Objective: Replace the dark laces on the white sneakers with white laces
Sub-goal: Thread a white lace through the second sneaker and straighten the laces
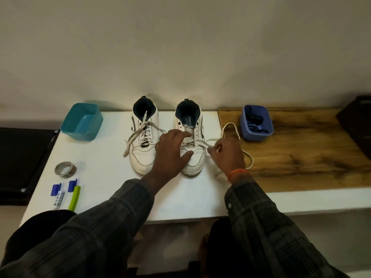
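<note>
While the left sneaker stood fully threaded with a white lace, the right sneaker was seen from the head view only begun, its white lace crossed through the lowest eyelets. Both shoes were set side by side on the white counter, toes toward the person. The left hand was laid on the right sneaker's toe, fingers spread and relaxed, steadying it. The right hand was pinched on the lace just right of the shoe, the slack trailing rightward toward the blue tub holding dark laces. The next eyelet lay up and left of that hand.
</note>
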